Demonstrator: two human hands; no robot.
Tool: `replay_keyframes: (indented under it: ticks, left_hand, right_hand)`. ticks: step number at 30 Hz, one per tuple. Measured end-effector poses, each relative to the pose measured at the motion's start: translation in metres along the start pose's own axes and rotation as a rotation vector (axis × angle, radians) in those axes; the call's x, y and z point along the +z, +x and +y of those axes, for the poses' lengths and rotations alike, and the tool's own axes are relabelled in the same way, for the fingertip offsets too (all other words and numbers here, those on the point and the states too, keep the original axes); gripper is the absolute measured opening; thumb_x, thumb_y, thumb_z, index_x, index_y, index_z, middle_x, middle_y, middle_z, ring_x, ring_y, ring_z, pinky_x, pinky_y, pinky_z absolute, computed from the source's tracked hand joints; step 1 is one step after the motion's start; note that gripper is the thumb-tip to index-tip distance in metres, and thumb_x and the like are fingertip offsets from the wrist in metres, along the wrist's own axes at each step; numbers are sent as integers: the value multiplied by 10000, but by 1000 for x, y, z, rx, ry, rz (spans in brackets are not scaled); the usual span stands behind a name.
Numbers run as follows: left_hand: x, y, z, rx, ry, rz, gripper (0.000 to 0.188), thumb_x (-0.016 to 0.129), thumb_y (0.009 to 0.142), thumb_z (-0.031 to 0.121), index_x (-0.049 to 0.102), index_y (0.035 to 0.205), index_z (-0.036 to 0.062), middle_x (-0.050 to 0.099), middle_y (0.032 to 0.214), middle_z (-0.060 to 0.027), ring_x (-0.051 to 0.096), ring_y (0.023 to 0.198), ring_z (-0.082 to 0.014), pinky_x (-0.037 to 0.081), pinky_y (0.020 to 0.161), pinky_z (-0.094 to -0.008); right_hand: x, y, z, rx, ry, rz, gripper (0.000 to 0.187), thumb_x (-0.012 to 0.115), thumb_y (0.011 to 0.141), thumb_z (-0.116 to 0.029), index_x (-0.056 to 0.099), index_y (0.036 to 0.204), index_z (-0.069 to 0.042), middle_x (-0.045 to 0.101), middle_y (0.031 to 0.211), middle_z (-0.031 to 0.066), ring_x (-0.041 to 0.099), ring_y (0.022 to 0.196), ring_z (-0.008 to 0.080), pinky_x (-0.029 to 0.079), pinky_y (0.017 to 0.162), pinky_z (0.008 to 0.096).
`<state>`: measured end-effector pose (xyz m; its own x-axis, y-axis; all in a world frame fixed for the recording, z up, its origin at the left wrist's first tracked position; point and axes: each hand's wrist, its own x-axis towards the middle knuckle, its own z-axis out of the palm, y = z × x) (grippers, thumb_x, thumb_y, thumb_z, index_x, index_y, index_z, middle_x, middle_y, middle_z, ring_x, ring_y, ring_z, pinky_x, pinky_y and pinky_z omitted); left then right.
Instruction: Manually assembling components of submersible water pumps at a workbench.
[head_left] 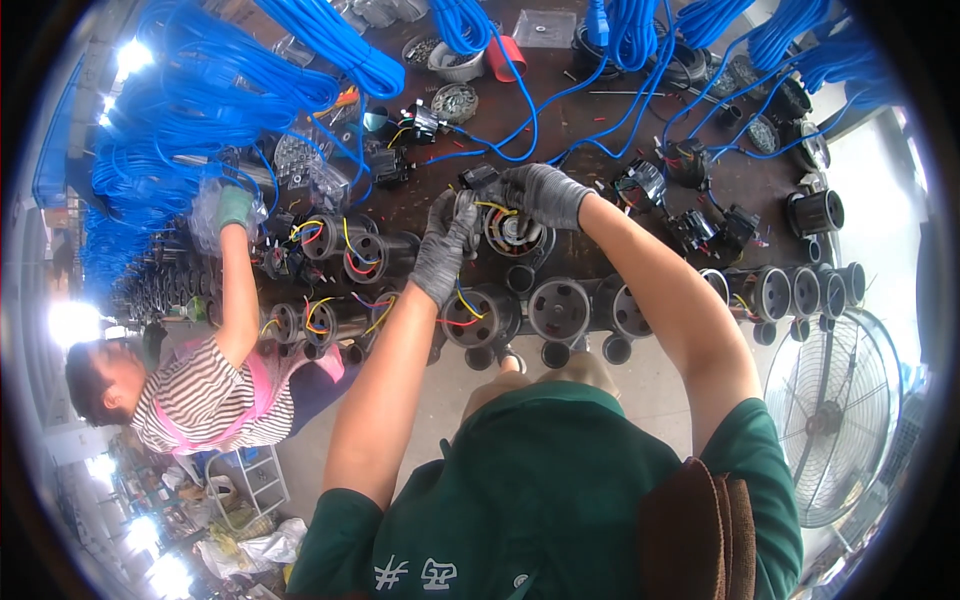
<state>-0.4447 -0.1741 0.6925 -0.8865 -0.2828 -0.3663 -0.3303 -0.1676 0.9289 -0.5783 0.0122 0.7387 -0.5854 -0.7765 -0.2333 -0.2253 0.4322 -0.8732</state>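
Closest, along the bench edge on my side, black cylinders [559, 310] lie in a row, some with red, yellow and blue leads at their open ends. Just beyond them, the round black housing [519, 247] stands open end up between my hands, its metal-toned inside showing. My left hand [450, 238], in a grey glove, is at its left side with the fingers bent inward; I cannot tell whether they are closed on anything. My right hand [547, 195], gloved alike, curls over its far right rim, and the yellow wire [497, 207] runs across the opening to those fingertips; whether I pinch it is hidden. A small black block [479, 177] sits past the housing, beside the fingertips of both hands. Farther off, black wired assemblies [640, 185] are spread over the dark bench [560, 115]. Beyond those are a red cup [506, 60] and hanging coils of blue cable [335, 50]
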Motion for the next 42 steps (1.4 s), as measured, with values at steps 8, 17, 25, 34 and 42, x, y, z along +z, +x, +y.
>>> replay_keyframes:
  ticks: [8, 17, 25, 34, 42]
  left_hand:
    - [-2, 0, -3, 18, -19, -25, 620, 740, 936, 441, 465, 1455, 242, 666, 1033, 26, 656, 756, -95, 542, 583, -249]
    - [-2, -4, 3, -3, -4, 3, 596, 717, 943, 462, 486, 1444, 236, 644, 1190, 0, 654, 868, -99, 554, 605, -251]
    - [-10, -2, 1, 17, 30, -43, 590, 707, 953, 470, 486, 1441, 223, 653, 1099, 24, 631, 820, -80, 542, 619, -248]
    - [-6, -5, 4, 18, -5, -70, 603, 719, 959, 422, 462, 1462, 211, 653, 1033, 35, 616, 770, -74, 520, 607, -236]
    - [-8, -5, 0, 22, 15, -68, 608, 717, 964, 410, 453, 1471, 202, 648, 1003, 26, 599, 751, -76, 510, 605, -238]
  right_hand:
    - [-14, 3, 23, -68, 185, -155, 237, 721, 936, -129, 717, 1143, -14, 746, 995, 73, 688, 823, 124, 588, 781, 294]
    - [-4, 9, 44, -226, 73, -85, 209, 707, 933, -64, 705, 1142, -59, 723, 1070, 73, 647, 989, 158, 541, 903, 325]
    - [-12, 6, 41, -369, -192, -158, 309, 711, 910, -46, 658, 1211, -91, 686, 1070, 99, 641, 971, 279, 531, 900, 364]
    - [-23, -3, 46, -470, -534, -278, 307, 766, 845, -107, 726, 1150, -109, 684, 1052, 130, 651, 1029, 341, 522, 893, 400]
    - [-7, 14, 46, -297, -584, -414, 249, 724, 870, -79, 729, 1118, -95, 697, 1036, 134, 652, 1022, 356, 524, 874, 420]
